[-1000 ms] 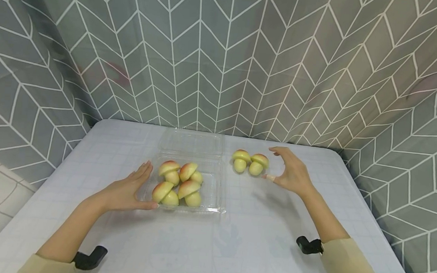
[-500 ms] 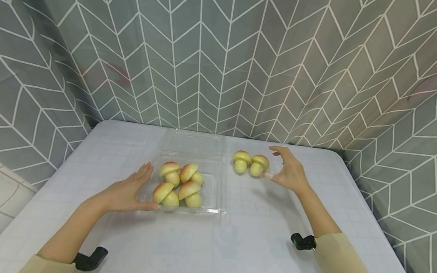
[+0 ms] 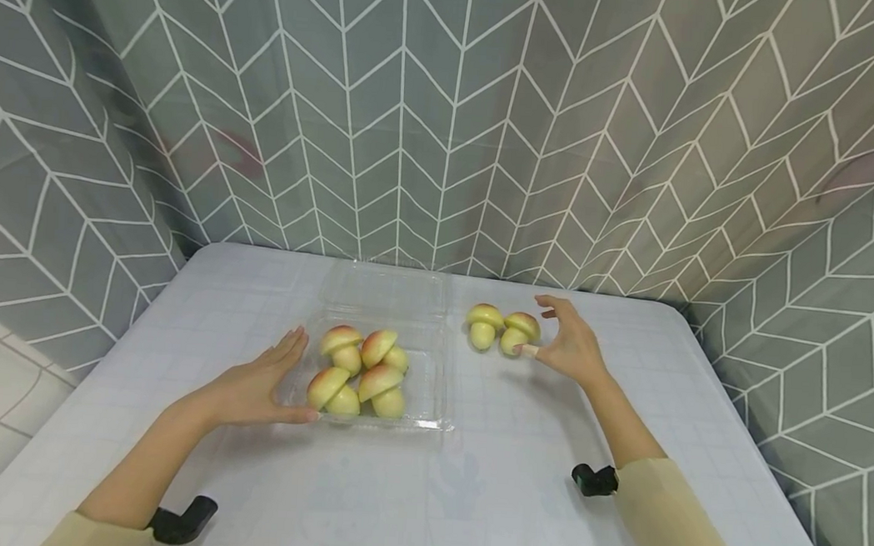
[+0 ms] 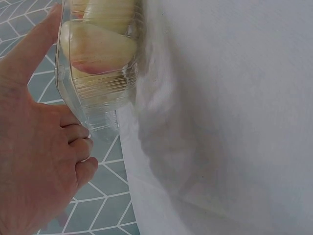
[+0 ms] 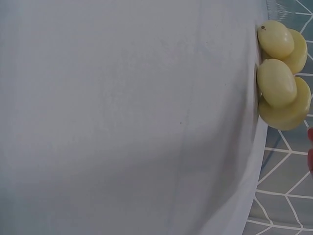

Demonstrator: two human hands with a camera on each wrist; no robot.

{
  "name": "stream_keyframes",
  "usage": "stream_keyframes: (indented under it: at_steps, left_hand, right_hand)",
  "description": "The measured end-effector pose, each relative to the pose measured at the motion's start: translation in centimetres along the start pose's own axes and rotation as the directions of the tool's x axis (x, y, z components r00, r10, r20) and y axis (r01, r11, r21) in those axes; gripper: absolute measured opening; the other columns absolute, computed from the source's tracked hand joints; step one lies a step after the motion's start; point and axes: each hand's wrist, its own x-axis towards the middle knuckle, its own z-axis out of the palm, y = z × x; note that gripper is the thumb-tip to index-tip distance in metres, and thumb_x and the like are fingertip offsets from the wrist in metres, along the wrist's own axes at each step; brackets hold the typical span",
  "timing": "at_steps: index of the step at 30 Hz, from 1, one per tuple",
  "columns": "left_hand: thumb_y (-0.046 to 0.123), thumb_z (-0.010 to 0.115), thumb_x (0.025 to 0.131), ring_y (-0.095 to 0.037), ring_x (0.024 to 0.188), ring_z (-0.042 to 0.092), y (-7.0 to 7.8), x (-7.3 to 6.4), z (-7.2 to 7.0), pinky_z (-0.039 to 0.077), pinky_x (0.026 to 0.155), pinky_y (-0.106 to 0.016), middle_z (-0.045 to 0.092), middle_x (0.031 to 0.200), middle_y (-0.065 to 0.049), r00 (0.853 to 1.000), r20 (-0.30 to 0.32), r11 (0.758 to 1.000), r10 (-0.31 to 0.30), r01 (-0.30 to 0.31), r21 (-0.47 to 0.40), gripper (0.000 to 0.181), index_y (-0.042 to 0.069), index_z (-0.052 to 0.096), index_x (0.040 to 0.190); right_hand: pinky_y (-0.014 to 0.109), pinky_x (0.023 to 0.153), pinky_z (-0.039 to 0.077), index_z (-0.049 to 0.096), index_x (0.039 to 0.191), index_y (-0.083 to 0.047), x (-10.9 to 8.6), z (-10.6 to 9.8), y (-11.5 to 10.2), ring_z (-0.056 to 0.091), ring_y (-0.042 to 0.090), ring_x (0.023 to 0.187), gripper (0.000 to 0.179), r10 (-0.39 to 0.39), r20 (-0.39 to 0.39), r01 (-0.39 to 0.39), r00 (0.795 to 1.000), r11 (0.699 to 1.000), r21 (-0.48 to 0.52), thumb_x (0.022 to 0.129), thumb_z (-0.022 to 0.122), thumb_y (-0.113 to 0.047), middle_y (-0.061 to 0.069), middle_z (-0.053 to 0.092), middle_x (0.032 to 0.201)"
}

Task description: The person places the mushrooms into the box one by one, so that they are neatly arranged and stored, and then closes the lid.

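My left hand (image 3: 249, 391) rests against the left side of a clear plastic clamshell box (image 3: 426, 381), thumb at its front corner and fingers extended along the side. Several yellow toy mushrooms (image 3: 382, 389) with red-tinged caps lie in the box's left and middle part. In the left wrist view the hand (image 4: 39, 156) touches the ribbed box wall (image 4: 105, 88). My right hand (image 3: 571, 344) is spread around the right side of a loose mushroom (image 3: 519, 332), thumb overlapping its stem. A second loose mushroom (image 3: 484, 326) stands beside it. Both appear in the right wrist view, stems toward the camera.
The box's lid (image 3: 385, 288) lies flipped back toward the far edge of the white-covered table (image 3: 468, 500). A grey curtain (image 3: 415, 138) with white zigzag lines hangs behind and around the table. Black wrist cameras (image 3: 183, 520) sit at both sleeves.
My right hand has moved slightly left, bringing its thumb over the right loose mushroom's stem. The left hand stays at the box; the mushrooms stay in place.
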Motion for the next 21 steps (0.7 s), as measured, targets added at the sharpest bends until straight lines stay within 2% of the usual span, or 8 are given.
stream_keyframes:
  at_steps: [8,13,21]
  left_hand:
    - [0.069,0.066,0.075,-0.044,0.142,0.013,0.0,0.0,-0.1,0.025,0.109,-0.060,0.007,0.157,-0.026,1.000,-0.009,1.000,0.015,-0.015,0.019,0.120,-0.008,0.013,0.150]
    - [0.068,0.066,0.076,-0.045,0.142,0.013,0.0,0.0,0.0,0.024,0.109,-0.060,0.007,0.157,-0.026,1.000,-0.012,1.000,0.018,-0.018,0.016,0.119,-0.009,0.013,0.150]
    - [0.066,0.068,0.076,-0.045,0.142,0.013,0.0,0.2,0.0,0.023,0.109,-0.060,0.006,0.157,-0.026,1.000,-0.008,1.000,0.010,-0.010,0.016,0.119,-0.008,0.012,0.150]
  right_hand:
    - [0.052,0.088,0.046,0.049,0.135,-0.010,0.2,0.8,0.2,0.057,0.030,0.113,0.090,0.028,0.062,-0.027,0.998,0.999,-0.022,0.061,0.090,-0.040,0.009,0.056,0.130]
    - [0.051,0.084,0.048,0.050,0.134,-0.011,0.5,1.5,0.1,0.058,0.028,0.109,0.086,0.056,0.115,-0.044,0.992,0.994,-0.103,0.064,0.088,-0.043,0.007,0.056,0.126]
    - [0.051,0.087,0.049,0.052,0.130,-0.011,0.8,2.3,-0.4,0.057,0.032,0.108,0.080,0.095,0.182,-0.054,0.979,0.975,-0.214,0.066,0.085,-0.046,0.009,0.055,0.125]
